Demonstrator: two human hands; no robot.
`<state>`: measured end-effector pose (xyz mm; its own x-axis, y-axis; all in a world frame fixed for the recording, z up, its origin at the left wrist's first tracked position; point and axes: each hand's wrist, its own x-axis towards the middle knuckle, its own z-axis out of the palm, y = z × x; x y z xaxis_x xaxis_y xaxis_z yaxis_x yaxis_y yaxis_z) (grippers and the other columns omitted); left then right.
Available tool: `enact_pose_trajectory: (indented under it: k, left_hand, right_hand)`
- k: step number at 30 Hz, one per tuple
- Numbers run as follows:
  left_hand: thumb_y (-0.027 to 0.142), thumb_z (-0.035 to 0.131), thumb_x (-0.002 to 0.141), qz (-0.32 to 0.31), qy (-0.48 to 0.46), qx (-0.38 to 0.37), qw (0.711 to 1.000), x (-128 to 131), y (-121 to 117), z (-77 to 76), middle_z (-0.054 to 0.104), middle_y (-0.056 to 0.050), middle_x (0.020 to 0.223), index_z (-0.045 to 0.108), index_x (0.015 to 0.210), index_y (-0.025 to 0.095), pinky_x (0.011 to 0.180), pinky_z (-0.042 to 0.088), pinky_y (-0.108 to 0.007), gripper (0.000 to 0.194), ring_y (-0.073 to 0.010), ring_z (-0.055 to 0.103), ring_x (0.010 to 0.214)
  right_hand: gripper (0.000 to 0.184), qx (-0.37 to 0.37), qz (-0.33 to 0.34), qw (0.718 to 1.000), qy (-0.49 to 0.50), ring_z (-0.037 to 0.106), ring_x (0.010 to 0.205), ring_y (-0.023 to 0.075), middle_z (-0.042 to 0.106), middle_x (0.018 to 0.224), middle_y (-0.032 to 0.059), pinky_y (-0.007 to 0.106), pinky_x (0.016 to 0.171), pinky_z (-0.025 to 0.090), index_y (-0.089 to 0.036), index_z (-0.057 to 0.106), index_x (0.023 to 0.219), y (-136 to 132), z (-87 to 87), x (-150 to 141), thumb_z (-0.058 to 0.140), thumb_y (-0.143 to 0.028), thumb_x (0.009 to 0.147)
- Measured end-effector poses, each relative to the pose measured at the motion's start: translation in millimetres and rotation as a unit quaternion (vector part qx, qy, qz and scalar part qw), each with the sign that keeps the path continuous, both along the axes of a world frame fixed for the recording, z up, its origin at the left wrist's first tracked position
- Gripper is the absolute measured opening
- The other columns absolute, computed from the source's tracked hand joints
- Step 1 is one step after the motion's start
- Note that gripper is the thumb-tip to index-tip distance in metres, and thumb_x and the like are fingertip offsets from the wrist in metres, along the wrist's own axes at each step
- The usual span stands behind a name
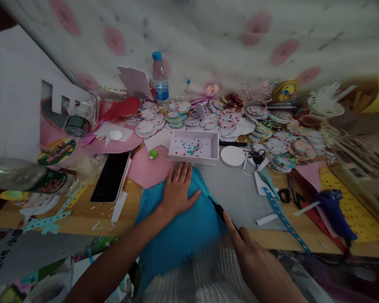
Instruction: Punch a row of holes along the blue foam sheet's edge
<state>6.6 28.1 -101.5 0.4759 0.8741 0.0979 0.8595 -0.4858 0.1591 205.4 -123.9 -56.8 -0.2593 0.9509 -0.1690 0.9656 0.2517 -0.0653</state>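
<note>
My left hand (179, 194) lies flat, fingers stretched out, on a blue foam-like sheet (177, 240) with small holes along its edges. The near part of the sheet hangs past the table edge over my lap. In my right hand (255, 261) is a slim black craft knife (220, 210). Its tip meets the sheet's right side, where a narrow blue strip (201, 182) runs along the edge. Part of a grey cutting mat (236, 193) shows under and beside the sheet.
Beyond the sheet stands a white box (194, 160) with small coloured dots inside. Several decorated white discs (230, 120) are heaped behind it. A phone (110, 176) lies left; scissors (290, 193), a dotted blue strip (287, 223) and a glue gun (336, 214) lie right.
</note>
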Motion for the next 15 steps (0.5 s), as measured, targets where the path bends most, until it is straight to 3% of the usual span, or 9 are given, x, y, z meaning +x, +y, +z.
enact_pose_trajectory:
  k: [10,15]
  left_hand:
    - [0.055,0.034,0.089,-0.002,0.041,0.023,0.999,2.0,-3.1,2.3,0.021,-0.013,0.155,0.023,0.147,0.009,0.115,0.011,-0.047,0.075,-0.0293,0.018,0.142]
    - [0.055,0.033,0.09,0.0,0.048,0.026,0.999,2.6,-4.7,2.5,0.023,-0.014,0.155,0.024,0.147,0.009,0.115,0.013,-0.046,0.074,-0.0307,0.02,0.141]
  right_hand:
    - [0.11,0.002,-0.003,1.0,0.007,0.065,0.049,0.0138,0.062,0.094,0.008,0.017,0.038,0.048,-0.02,-0.027,0.144,-40.3,-0.1,15.9,0.033,0.013,0.058]
    - [0.107,-0.01,-0.002,1.0,0.007,0.063,0.045,0.0124,0.063,0.088,0.0053,0.015,0.037,0.045,-0.021,-0.022,0.146,-62.6,1.8,23.3,0.034,0.013,0.061]
